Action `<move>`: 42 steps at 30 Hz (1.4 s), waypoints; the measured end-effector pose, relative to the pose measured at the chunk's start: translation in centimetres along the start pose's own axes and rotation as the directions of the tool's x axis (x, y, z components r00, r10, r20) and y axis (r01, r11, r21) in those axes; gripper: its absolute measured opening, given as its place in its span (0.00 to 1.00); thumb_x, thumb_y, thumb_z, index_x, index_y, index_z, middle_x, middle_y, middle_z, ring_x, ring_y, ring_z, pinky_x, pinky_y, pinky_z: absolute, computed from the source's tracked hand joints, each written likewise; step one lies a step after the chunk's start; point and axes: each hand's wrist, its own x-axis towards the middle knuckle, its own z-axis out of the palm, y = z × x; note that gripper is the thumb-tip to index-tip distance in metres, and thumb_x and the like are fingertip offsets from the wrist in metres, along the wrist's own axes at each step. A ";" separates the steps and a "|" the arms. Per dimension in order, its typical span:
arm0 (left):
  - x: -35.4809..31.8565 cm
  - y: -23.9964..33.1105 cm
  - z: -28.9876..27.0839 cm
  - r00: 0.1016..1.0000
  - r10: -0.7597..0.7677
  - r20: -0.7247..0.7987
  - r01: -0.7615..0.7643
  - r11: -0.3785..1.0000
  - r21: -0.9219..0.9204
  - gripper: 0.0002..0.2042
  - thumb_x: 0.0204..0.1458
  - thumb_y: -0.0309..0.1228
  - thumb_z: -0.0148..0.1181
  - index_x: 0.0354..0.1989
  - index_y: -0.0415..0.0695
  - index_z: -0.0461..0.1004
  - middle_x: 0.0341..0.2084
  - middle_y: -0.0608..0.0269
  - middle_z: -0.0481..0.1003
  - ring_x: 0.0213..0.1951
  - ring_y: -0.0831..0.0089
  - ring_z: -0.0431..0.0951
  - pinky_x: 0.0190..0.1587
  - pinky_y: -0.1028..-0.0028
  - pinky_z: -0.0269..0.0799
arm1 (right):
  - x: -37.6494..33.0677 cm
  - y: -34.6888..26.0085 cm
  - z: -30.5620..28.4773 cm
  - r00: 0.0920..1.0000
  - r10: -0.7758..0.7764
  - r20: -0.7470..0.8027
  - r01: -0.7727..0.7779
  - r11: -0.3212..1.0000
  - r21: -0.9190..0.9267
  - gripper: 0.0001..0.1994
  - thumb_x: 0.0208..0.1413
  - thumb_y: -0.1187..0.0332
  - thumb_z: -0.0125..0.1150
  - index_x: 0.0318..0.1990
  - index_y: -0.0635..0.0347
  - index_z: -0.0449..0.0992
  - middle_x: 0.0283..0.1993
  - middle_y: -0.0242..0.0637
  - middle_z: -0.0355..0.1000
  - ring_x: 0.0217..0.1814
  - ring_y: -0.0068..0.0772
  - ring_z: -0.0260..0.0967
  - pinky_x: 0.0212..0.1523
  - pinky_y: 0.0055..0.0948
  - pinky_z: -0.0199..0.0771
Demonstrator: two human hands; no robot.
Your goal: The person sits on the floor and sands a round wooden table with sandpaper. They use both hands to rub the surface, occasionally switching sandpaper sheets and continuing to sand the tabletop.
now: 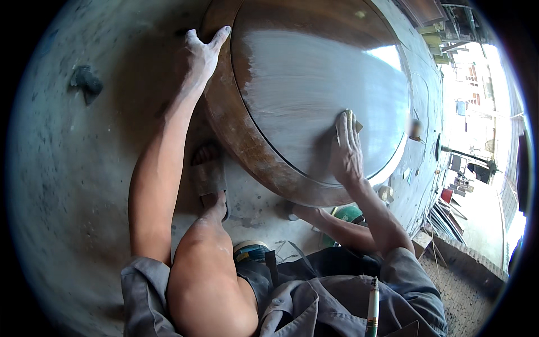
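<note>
A large round wooden tabletop (314, 90) stands in front of me, its flat face dusty grey-white and its thick rim (236, 135) brown. My left hand (203, 51) rests on the top left of the rim, fingers spread and dusted white. My right hand (346, 147) lies flat on the lower right of the face, pressing a small yellowish sanding pad (355, 123) that shows just past my fingertips.
I am seated on a concrete floor (78, 185), bare knee (208, 264) raised, foot in a sandal (209, 177) near the rim's bottom. A pen (373, 306) sticks from my shirt pocket. A dark lump (85, 81) lies at left; stacked material (449, 216) and a bright street are at right.
</note>
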 end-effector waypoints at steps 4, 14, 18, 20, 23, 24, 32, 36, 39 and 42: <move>0.4 -0.1 0.6 1.000 -0.019 -0.013 0.020 0.990 0.137 0.55 0.44 0.66 0.71 0.65 0.25 0.63 0.61 0.31 0.69 0.63 0.43 0.70 0.65 0.55 0.66 | 0.0 -10.6 5.1 0.925 -0.349 0.150 0.353 0.936 0.000 0.36 0.57 0.64 0.55 0.71 0.76 0.58 0.77 0.66 0.49 0.83 0.63 0.41 0.82 0.52 0.36; -0.1 0.5 0.0 0.999 0.044 0.005 -0.044 0.998 0.043 0.53 0.46 0.64 0.71 0.63 0.23 0.65 0.58 0.32 0.72 0.61 0.45 0.73 0.64 0.56 0.68 | 1.5 4.2 3.0 0.995 -0.072 -0.067 0.065 0.993 -0.101 0.33 0.60 0.70 0.49 0.73 0.76 0.54 0.77 0.69 0.47 0.81 0.72 0.40 0.80 0.58 0.41; 0.7 -0.7 0.0 1.000 0.019 -0.013 -0.018 0.997 0.078 0.53 0.47 0.64 0.71 0.65 0.23 0.63 0.60 0.31 0.71 0.63 0.44 0.71 0.66 0.56 0.66 | 3.3 -9.0 3.7 0.900 -0.417 0.127 0.428 0.901 -0.077 0.34 0.63 0.65 0.46 0.76 0.67 0.51 0.80 0.60 0.45 0.83 0.60 0.39 0.83 0.45 0.38; 0.5 -0.7 0.1 1.000 -0.008 -0.019 0.010 0.995 0.095 0.55 0.46 0.65 0.70 0.66 0.24 0.62 0.61 0.31 0.70 0.64 0.43 0.70 0.66 0.56 0.66 | 3.9 -4.9 3.9 0.871 -0.459 0.176 0.464 0.886 0.012 0.35 0.63 0.65 0.46 0.77 0.64 0.50 0.81 0.54 0.46 0.83 0.54 0.42 0.83 0.42 0.39; 0.3 -0.8 -0.3 0.999 0.035 -0.034 -0.032 0.996 0.080 0.56 0.46 0.65 0.71 0.67 0.23 0.61 0.61 0.31 0.70 0.63 0.44 0.71 0.65 0.58 0.67 | 4.0 3.6 0.9 0.991 -0.030 0.128 0.035 0.998 -0.042 0.33 0.63 0.67 0.45 0.75 0.70 0.52 0.78 0.59 0.51 0.80 0.62 0.48 0.80 0.47 0.48; 0.7 -0.6 0.0 1.000 0.018 -0.010 -0.017 0.996 0.093 0.53 0.47 0.64 0.71 0.64 0.24 0.64 0.58 0.32 0.72 0.61 0.46 0.74 0.63 0.59 0.69 | 3.9 7.4 1.2 0.989 -0.123 -0.083 0.111 0.985 -0.135 0.33 0.63 0.67 0.45 0.73 0.75 0.54 0.76 0.64 0.53 0.80 0.66 0.47 0.80 0.49 0.45; 1.1 -1.5 -0.1 0.998 0.023 0.056 -0.032 0.987 0.155 0.49 0.51 0.67 0.64 0.64 0.29 0.66 0.57 0.30 0.73 0.60 0.39 0.74 0.63 0.53 0.71 | 6.8 -10.0 3.8 0.836 -0.535 0.119 0.526 0.844 0.103 0.37 0.63 0.59 0.50 0.77 0.66 0.50 0.80 0.55 0.47 0.84 0.60 0.36 0.83 0.48 0.36; 0.0 0.3 -1.1 1.000 -0.018 0.021 0.014 0.986 0.169 0.49 0.51 0.66 0.64 0.63 0.27 0.67 0.57 0.28 0.73 0.59 0.39 0.75 0.62 0.54 0.71 | 6.7 -0.7 0.9 0.954 -0.297 0.048 0.297 0.955 -0.004 0.36 0.58 0.68 0.53 0.74 0.71 0.54 0.78 0.62 0.50 0.83 0.61 0.41 0.81 0.52 0.43; -0.4 1.2 -0.5 1.000 0.012 -0.017 -0.008 0.976 0.219 0.47 0.53 0.66 0.62 0.63 0.27 0.67 0.57 0.28 0.73 0.59 0.38 0.75 0.62 0.53 0.71 | 7.2 -5.8 2.1 0.917 -0.393 0.073 0.399 0.894 -0.203 0.36 0.60 0.66 0.50 0.73 0.76 0.53 0.78 0.64 0.49 0.83 0.61 0.41 0.82 0.50 0.42; 0.2 0.0 -0.8 0.999 0.029 0.030 -0.033 0.989 0.144 0.47 0.55 0.66 0.60 0.62 0.27 0.67 0.56 0.28 0.73 0.59 0.38 0.74 0.62 0.53 0.72 | 8.9 -11.3 3.6 0.851 -0.525 -0.013 0.525 0.849 0.061 0.35 0.59 0.64 0.52 0.72 0.74 0.57 0.79 0.62 0.47 0.83 0.59 0.41 0.82 0.51 0.42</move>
